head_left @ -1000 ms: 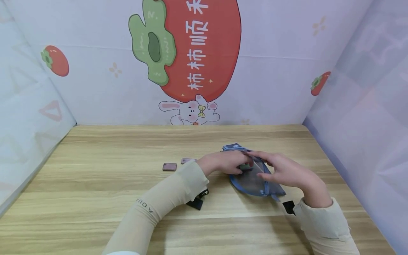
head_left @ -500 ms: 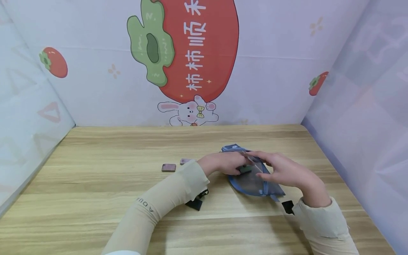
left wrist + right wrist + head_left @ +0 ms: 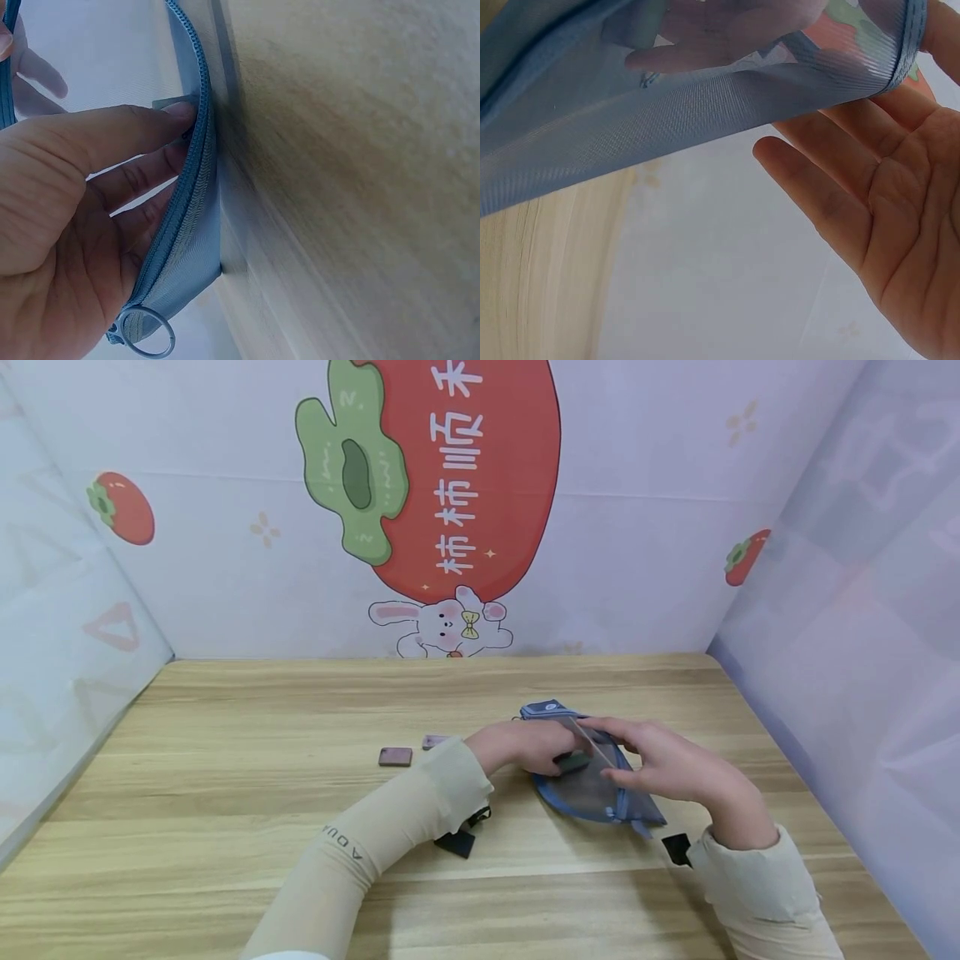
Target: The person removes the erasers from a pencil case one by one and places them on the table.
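Observation:
A blue-grey mesh zipper pouch [image 3: 592,793] lies on the right half of the table, its mouth held apart. My left hand [image 3: 532,747] reaches in through the opening. Between its thumb and fingers it pinches a small, flat, dark green piece [image 3: 171,102], seen through the mesh in the head view; its kind is unclear. Along the left thumb curves the zipper [image 3: 191,161], with a ring pull [image 3: 146,332] at its lower end. My right hand [image 3: 667,760] holds the pouch's rim [image 3: 909,49] between thumb and fingers, some fingers behind the mesh.
Two small mauve rectangular pieces, one nearer [image 3: 395,757] and one farther [image 3: 433,741], lie left of the pouch. A black flat item [image 3: 455,843] sits below the left forearm, and a black square [image 3: 677,848] beside the right cuff. Printed cloth walls [image 3: 645,560] enclose the wooden table [image 3: 262,710].
My left hand has gone slightly deeper into the pouch with the dark green piece, which has sunk a little lower behind the mesh. The right hand keeps its grip on the rim.

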Tool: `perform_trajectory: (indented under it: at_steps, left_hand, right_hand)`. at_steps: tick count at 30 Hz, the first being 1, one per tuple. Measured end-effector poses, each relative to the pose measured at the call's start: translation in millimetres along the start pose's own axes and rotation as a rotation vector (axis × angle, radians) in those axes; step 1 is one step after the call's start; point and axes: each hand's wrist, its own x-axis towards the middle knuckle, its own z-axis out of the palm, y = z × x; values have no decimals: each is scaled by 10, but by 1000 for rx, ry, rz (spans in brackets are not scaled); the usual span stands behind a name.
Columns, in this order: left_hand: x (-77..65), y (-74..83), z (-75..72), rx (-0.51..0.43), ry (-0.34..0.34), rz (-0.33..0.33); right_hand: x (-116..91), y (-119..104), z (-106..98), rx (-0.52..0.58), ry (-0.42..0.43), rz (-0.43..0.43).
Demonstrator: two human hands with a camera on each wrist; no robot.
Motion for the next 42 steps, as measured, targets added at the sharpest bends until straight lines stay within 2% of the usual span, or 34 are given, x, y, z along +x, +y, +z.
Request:
perform_trajectory:
  at_steps: [12,25,42]
  left_hand:
    - [-11,-5,-19,-20,-10,18]
    - [-28,-6,-8,-4,-4,73]
    - [-144,46,-1,12,23,111]
  right_hand:
    - [-6,-7,0,-6,-4,8]
    - [-18,-24,-11,4,-13,26]
    - [-16,-12,-6,8,-8,22]
